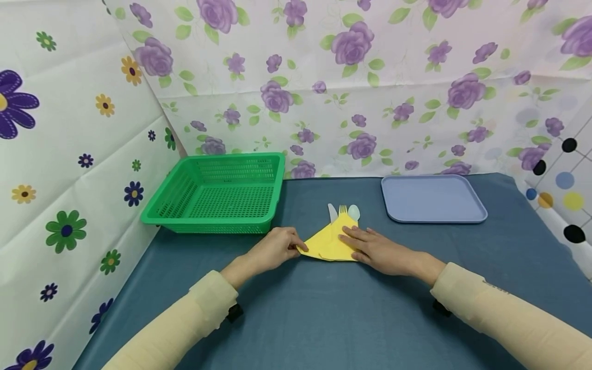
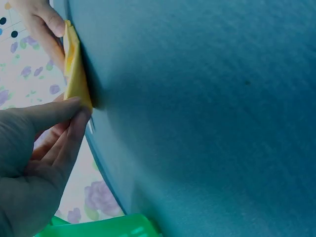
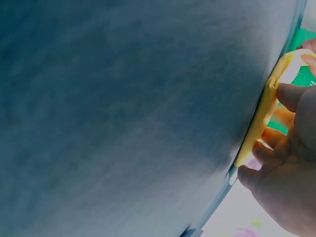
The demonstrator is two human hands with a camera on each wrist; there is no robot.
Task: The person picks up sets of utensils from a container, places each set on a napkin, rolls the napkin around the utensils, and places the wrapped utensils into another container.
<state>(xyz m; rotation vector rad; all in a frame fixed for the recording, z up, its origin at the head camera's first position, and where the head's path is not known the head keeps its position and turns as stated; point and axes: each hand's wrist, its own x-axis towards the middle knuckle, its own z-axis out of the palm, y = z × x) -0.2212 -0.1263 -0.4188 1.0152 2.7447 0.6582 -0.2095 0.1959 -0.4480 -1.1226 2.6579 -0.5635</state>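
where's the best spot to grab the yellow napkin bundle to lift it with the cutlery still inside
Probably the yellow napkin at its wide lower edge, from the near side, fingers under and thumb on top. The knife, fork and spoon tips stick out of the far point, so lifting the wide end last risks them sliding out.

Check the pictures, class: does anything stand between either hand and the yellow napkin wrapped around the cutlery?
Nothing visible does. The left hand pinches the left corner of the yellow napkin, and the right hand rests flat on its right side. The green basket and the blue tray sit farther back, apart from the napkin.
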